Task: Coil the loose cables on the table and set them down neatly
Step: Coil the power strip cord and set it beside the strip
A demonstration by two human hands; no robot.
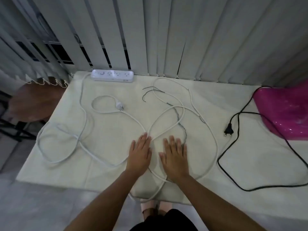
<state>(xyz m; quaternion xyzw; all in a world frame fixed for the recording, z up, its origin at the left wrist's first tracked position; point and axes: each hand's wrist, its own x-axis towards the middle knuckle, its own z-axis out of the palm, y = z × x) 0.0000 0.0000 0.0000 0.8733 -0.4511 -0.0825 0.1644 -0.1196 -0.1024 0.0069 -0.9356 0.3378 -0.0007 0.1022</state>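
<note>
A long white cable (pixel 86 121) runs from a white power strip (pixel 112 75) at the table's back edge and sprawls in loose loops over the left and middle, ending in a white plug (pixel 120 106). A second white cable (pixel 191 100) with bare dark wire ends loops across the middle and right. A black cable (pixel 223 162) with a black plug (pixel 228 130) lies at the right. My left hand (pixel 140 154) and my right hand (pixel 174 155) lie flat, palms down, on the table near the front, over crossing white loops. Neither hand holds anything.
The table (pixel 108 164) has a pale cloth over it. A shiny pink plastic object (pixel 281 110) sits at the right edge, with the black cable running behind it. Vertical blinds (pixel 200 39) hang behind the table. A brown round stool (pixel 31 104) stands to the left.
</note>
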